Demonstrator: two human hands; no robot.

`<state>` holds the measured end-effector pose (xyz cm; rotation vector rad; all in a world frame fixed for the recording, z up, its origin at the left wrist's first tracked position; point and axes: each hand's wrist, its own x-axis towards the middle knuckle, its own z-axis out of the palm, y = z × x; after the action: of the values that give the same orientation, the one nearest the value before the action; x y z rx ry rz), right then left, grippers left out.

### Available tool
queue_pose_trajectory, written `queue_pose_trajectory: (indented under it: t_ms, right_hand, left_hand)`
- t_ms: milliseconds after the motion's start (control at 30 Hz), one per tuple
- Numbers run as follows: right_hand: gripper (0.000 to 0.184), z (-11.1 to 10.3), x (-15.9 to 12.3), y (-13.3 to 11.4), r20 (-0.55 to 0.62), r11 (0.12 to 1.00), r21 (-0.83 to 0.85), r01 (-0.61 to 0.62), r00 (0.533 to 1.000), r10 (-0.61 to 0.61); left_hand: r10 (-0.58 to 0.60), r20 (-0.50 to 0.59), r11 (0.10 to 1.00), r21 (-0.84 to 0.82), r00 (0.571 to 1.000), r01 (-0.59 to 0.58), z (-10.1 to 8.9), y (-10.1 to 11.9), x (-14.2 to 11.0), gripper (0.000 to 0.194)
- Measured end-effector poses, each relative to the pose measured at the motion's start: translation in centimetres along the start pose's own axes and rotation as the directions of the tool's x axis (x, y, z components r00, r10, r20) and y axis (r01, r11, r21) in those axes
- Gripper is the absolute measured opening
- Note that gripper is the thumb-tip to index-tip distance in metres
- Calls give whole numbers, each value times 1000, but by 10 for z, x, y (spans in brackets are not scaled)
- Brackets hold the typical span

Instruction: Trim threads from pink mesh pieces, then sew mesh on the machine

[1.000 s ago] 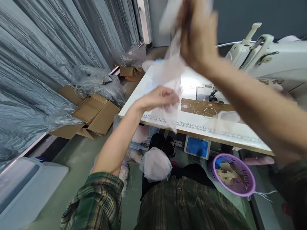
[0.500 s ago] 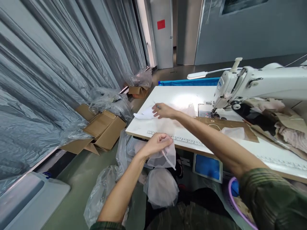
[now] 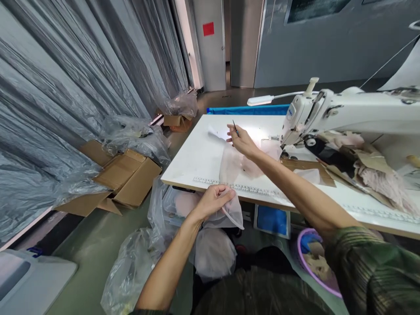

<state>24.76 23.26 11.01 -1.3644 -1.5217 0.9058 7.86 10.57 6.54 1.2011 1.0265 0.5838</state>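
A left hand (image 3: 215,202) clamps sheer cloth (image 3: 229,164) over the near edge of the bench (image 3: 192,153); the right hand (image 3: 242,140) loosely grips a slim tool (image 3: 235,127). Spreading appears underway, calling for a steady hold.

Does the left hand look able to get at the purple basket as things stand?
Probably not readily: the left hand pinches sheer fabric at the table edge, and the purple basket sits low, beyond the lap and partly hidden by the right sleeve.

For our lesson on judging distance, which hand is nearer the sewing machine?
Right. The right hand is over the tabletop, left of the sewing machine; the left hand is farther, by the tabletop's front edge.
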Motion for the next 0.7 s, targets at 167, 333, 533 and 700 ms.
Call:
queue_pose_trajectory:
  t_ms: [167, 333, 533, 700]
  right_hand:
    - [46, -14, -100, -12, 270, 985, 166, -45, 963, -2]
    - [43, -11, -167, 8, 359, 991, 89, -103, 931, 64]
    - [57, 10, -191, 49, 311, 978, 133, -158, 944, 110]
    - [69, 24, -198, 73, 316, 981, 18, -192, 932, 176]
  left_hand:
    - [-34, 76, 999, -28, 997, 36, 9, -22, -17, 46]
    - [-26, -26, 987, -157, 999, 22, 9, -49, -26, 54]
    - [17, -137, 989, -142, 990, -36, 8, -59, -33, 41]
    - [47, -141, 998, -37, 989, -53, 5, -58, -39, 35]
